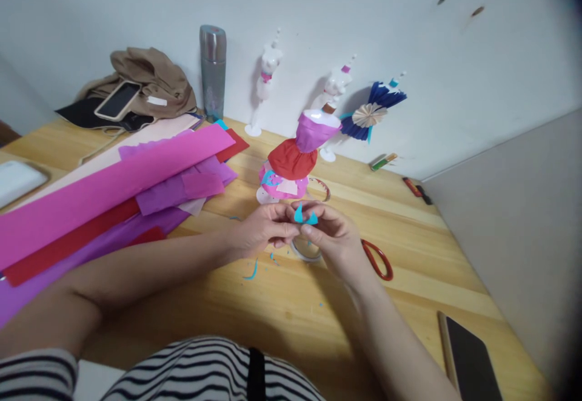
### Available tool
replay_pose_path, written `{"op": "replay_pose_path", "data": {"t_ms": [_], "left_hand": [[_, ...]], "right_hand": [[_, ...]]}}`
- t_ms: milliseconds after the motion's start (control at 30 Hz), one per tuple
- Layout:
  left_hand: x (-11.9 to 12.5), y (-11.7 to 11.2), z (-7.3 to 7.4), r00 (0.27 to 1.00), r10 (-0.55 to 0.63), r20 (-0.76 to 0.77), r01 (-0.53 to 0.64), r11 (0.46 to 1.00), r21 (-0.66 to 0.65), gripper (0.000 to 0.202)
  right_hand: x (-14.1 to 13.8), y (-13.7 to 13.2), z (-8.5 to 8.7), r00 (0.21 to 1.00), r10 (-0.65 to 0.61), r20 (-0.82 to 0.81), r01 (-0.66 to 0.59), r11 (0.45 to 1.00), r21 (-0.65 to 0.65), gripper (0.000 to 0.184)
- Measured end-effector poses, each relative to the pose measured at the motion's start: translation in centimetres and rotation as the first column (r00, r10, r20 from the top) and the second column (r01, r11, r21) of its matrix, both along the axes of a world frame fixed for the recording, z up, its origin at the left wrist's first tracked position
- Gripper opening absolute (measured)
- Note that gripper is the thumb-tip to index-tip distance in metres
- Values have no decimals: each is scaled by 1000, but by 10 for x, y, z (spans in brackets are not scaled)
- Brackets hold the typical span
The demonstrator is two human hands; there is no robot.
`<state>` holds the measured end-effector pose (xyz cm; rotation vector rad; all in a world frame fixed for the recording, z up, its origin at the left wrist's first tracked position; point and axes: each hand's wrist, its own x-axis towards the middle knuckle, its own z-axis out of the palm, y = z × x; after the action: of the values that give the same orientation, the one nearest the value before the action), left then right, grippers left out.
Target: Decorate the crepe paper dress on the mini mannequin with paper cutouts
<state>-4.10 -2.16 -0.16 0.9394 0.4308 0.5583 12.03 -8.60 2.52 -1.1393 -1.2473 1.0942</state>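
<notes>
My left hand [261,231] and my right hand [331,234] meet above the wooden table [282,304], fingers pinched together on a small turquoise paper piece [304,215]. Just behind them stands a small mannequin dressed in paper [295,158]: purple top, red skirt, pink layer with turquoise bits. A tape roll [305,252] lies under my right hand. Red-handled scissors [379,259] lie just right of that hand. Turquoise scraps [252,270] lie on the wood below my left hand.
Long sheets of pink, red and purple crepe paper [104,201] cover the left side. Two white mannequins [266,82], a blue paper fan [370,113] and a steel flask [213,70] stand by the wall. A phone on a brown bag [118,99] is back left; a dark tablet [470,361] front right.
</notes>
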Motion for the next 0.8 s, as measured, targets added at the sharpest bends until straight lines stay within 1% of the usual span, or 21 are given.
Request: {"op": "replay_pose_path", "data": {"t_ms": [133,233,333,400,500,600,700,733,800], "left_hand": [[-1,-2,0,1000,12,18,-13,1000,27,39],[-3,-2,1,1000,14,8,-14,1000,-6,41],[-4,-2,0,1000,-22,-20,21,998,-64,42],[-4,0,0,999,-32,-32,29,996,-89,40],[-2,2,-1,997,35,-66,-43,991,-124,33],[3,4,-2,984,135,-116,-150,980,-130,35],[7,3,-4,974,193,-117,-206,973,-103,32],[8,2,-4,973,202,-113,-213,972,-98,30],[9,-1,-4,975,196,-109,-207,973,-103,29]], "right_hand": [[-1,-1,1,992,-101,-77,102,995,10,33],[8,-1,2,982,-171,-85,172,985,10,31],[20,0,5,988,-127,-87,122,991,-59,29],[25,0,8,995,-84,-56,78,992,-97,29],[28,-2,17,999,-43,33,46,993,-106,29],[29,-3,28,988,8,153,5,996,-84,27],[31,3,36,958,-71,277,74,997,-1,25],[32,6,38,953,-85,290,86,996,10,25],[34,13,39,965,-44,259,49,999,-13,27]]}}
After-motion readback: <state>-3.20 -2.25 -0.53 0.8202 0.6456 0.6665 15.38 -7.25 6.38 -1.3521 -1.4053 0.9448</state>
